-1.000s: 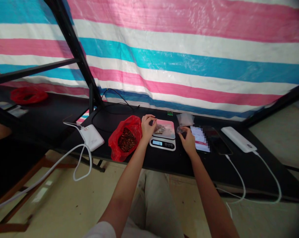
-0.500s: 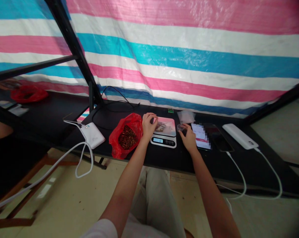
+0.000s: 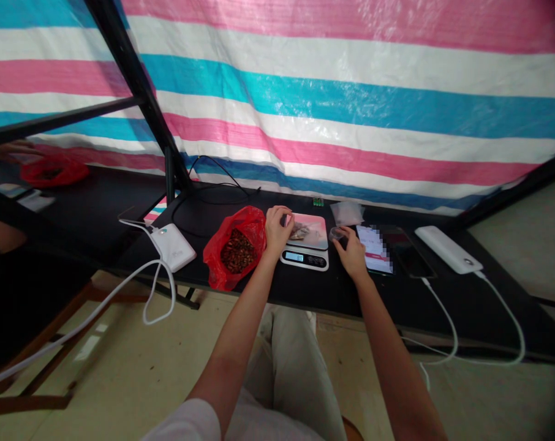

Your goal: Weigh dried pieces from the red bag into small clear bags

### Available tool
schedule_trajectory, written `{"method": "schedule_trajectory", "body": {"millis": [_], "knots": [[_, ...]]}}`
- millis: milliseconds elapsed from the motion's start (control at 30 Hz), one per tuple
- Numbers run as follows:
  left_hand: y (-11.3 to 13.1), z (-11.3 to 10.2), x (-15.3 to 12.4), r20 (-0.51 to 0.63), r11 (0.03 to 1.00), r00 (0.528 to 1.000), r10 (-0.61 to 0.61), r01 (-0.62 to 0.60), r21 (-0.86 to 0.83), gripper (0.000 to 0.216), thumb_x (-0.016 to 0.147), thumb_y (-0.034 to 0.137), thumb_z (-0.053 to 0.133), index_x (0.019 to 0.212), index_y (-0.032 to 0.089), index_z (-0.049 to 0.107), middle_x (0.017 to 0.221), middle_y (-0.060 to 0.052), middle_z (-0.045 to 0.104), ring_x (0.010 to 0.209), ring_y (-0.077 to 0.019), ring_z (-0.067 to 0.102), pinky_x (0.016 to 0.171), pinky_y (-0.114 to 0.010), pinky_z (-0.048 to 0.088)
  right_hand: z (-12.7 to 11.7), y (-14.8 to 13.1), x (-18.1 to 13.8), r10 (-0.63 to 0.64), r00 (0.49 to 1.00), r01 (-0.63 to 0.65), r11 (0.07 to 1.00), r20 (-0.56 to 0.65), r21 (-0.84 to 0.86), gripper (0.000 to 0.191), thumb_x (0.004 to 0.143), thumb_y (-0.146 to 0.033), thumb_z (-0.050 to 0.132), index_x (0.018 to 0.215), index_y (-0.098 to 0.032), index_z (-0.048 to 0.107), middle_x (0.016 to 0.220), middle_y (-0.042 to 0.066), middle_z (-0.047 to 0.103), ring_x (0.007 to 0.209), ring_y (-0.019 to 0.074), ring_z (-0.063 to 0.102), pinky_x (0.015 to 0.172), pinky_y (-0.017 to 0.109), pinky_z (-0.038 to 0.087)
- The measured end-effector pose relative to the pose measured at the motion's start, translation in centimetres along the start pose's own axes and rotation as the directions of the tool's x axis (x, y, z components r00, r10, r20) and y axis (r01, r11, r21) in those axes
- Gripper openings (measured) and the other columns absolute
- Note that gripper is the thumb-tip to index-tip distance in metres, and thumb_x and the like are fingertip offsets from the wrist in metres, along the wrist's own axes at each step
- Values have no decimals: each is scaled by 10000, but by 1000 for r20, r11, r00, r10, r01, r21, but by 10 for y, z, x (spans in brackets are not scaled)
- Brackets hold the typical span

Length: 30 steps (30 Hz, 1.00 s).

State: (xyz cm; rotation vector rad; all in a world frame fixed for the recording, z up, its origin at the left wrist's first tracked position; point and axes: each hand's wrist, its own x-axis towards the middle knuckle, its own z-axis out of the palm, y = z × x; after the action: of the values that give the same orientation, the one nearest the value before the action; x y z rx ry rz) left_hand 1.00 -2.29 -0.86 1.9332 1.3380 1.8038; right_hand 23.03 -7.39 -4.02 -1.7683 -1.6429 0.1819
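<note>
A small digital kitchen scale [image 3: 305, 257] sits on the black table [image 3: 305, 288] with a little pile of brown pieces [image 3: 300, 232] on its pink platform. My left hand [image 3: 276, 229] rests at the scale's left edge, fingers curled and pinched on something I cannot make out. An open red plastic bag [image 3: 234, 248] of brown pieces lies just left of that hand. My right hand [image 3: 351, 250] lies right of the scale, fingers closed on a small clear plastic bag [image 3: 337, 233].
A stack of clear bags [image 3: 346, 213] lies behind the scale. A phone [image 3: 373, 248] and a white power bank [image 3: 447, 248] with cable lie to the right. Another white power bank [image 3: 174, 247] with looping cable sits left. A striped tarp [image 3: 351, 110] hangs behind; another red bag [image 3: 52, 171] far left.
The view has shifted slightly, so everything sits a little higher in the picture. Both hands stay at the scale in nearly the same poses.
</note>
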Motion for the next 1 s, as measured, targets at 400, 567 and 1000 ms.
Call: {"method": "schedule_trajectory", "body": {"millis": [400,567,1000], "knots": [[53,-68,-39,-44,1000,999,11,-10,10,105,806,129,539,768,210,594,892,-22,618,889,-160,545,826,-320,415,-12,-28,-9,-61,946,133,969,-319,209,452,807,-397,531,1200,-178,491,1175,117,580,1045,238,559,906,404,423],[62,-144,-88,-343,943,930,-129,223,249,210,766,198,604,970,239,580,1102,-57,551,1077,-213,483,976,-408,339,-1,-109,-24,-364,923,378,919,-127,114,361,853,-333,486,1200,-250,541,1125,81,609,1059,250,530,925,420,394],[1,-144,-108,-164,532,523,-836,703,-471,495,777,365,588,1242,245,471,1339,-58,481,1264,-229,419,1040,-379,365,61,-197,-25,-733,484,805,587,477,86,280,798,-151,584,1074,-189,617,1017,82,657,962,228,559,804,366,414]]}}
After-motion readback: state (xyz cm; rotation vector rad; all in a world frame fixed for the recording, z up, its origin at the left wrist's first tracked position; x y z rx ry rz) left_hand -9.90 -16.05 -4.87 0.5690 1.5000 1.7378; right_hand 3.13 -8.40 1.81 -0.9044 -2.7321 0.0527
